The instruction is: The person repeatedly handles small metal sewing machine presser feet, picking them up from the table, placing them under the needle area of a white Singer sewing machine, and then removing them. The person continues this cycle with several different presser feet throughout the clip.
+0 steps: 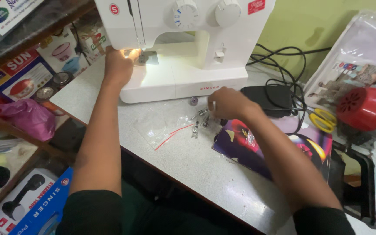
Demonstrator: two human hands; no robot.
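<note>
Two hands: left hand [119, 66] fingers hidden at needle plate [146, 58]; right hand [227, 102] pinching, contents unclear.

The left arm is stretched toward eleven o'clock, the left hand [119, 66] curled with knuckles up. The right arm is angled toward ten o'clock, the right hand [228, 102] held palm down, fingers bent.
</note>
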